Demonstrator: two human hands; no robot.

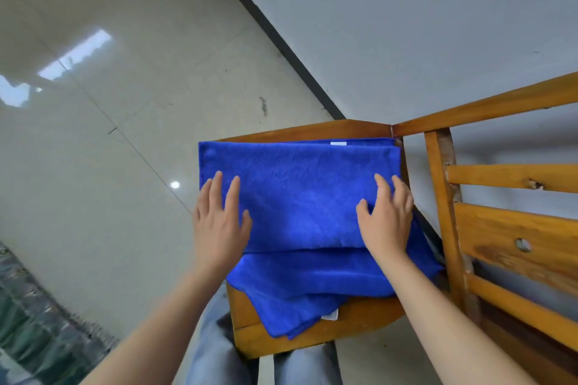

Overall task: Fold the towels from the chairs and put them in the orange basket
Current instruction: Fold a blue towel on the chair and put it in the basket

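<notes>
Now my left hand (219,222) lies flat with straight fingers on the folded blue towel (300,194). My right hand (387,222) rests on its other end, fingers loosely bent, gripping nothing. This towel lies on the chair seat (359,319), on top of a second towel (312,281) that reaches over the front edge. I think the second towel can slide down to the floor (109,150) if I lift the top one carelessly, and the fold can open. A small white label (338,144) shows at the far edge, too small to read. The orange basket I do not see.
</notes>
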